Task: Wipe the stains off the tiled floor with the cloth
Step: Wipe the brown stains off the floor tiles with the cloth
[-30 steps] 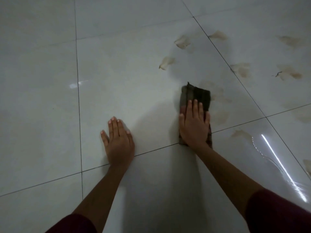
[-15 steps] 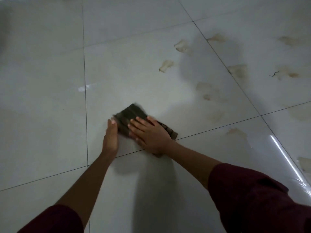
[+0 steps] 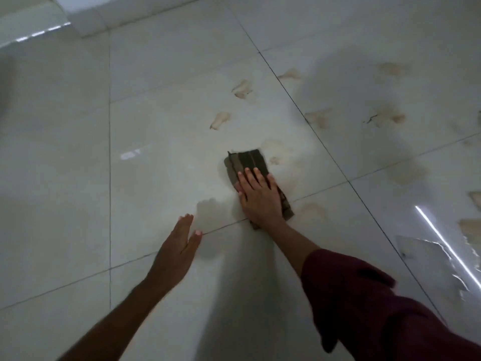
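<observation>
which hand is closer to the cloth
Right. The right hand lies flat on the cloth, pressing it to the floor. The left hand is off to the cloth's left and nearer the person, not touching it.

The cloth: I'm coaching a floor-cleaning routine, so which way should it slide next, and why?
Probably forward and slightly right. The right hand presses the cloth flat, and a faint brown smear lies just past its far edge, with two clearer stains beyond on the same tile. The left hand is beside it, near the floor.
</observation>
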